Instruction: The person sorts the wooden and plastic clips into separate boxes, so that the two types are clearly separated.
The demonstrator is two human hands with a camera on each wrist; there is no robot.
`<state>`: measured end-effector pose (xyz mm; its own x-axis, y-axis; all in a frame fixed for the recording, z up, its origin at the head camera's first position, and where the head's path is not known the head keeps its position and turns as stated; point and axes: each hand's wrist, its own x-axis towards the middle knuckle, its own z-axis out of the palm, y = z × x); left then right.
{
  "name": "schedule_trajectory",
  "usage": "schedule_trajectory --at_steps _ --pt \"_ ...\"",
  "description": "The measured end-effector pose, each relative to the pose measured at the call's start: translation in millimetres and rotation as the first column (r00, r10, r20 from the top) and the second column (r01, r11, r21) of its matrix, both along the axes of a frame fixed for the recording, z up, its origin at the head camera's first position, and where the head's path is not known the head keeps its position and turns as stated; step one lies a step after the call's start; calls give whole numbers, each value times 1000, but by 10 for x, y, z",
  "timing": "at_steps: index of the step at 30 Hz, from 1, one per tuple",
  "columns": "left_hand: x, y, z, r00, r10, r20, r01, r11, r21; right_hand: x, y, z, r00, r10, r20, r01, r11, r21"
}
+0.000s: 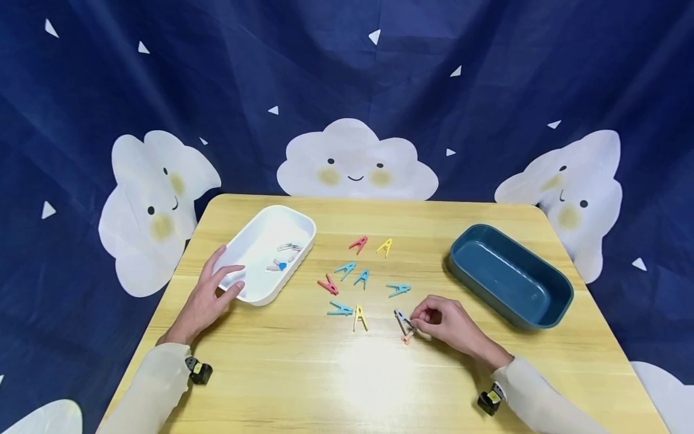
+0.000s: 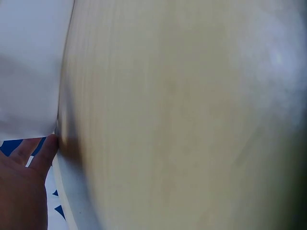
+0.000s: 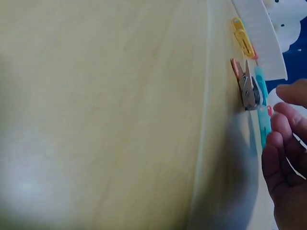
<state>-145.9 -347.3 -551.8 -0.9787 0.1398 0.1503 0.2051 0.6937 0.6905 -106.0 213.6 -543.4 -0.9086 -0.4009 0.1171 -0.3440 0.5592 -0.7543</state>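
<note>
We see the right hand (image 1: 447,325) low on the wooden table (image 1: 303,374), at about five o'clock from the scatter of pegs, its fingers curled, the tips pinching the grey clothes peg (image 1: 403,323). The peg lies on the tabletop with a pale pink end pointing toward us. In the right wrist view the same grey clothes peg (image 3: 247,86) sits just beside the fingertips (image 3: 283,124), though we cannot tell there how firmly they touch it.

Over at nine o'clock, the left hand (image 1: 208,295) rests against the near end of the white tray (image 1: 255,295), fingers spread and fairly straight, thumb on the rim. Inside the tray lie a few pegs (image 1: 282,256).

Between the hands, the loose coloured pegs (image 1: 355,274) dot the middle of the table: pink, yellow, teal. At three o'clock stands the dark teal tray (image 1: 553,307), well apart from the right hand.
</note>
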Motion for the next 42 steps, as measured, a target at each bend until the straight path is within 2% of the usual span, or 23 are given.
schedule_trajectory --at_steps 7,18,27,31,42 --pt "10 5 -3 1000 4 6 -4 1000 -2 67 82 -44 997 76 6 -76 997 9" --pt "-7 9 -6 1000 0 0 0 1000 -3 68 102 -71 985 174 -9 -174 985 13" --pt "-19 -5 -11 1000 -7 -12 7 1000 -2 66 79 -74 973 223 -66 -218 973 76" --pt "-19 -12 -16 1000 -6 -9 6 1000 2 71 68 -62 969 236 -80 -228 969 94" --pt "-5 -4 -6 1000 -6 -8 6 1000 8 30 38 8 977 213 -17 -212 977 37"
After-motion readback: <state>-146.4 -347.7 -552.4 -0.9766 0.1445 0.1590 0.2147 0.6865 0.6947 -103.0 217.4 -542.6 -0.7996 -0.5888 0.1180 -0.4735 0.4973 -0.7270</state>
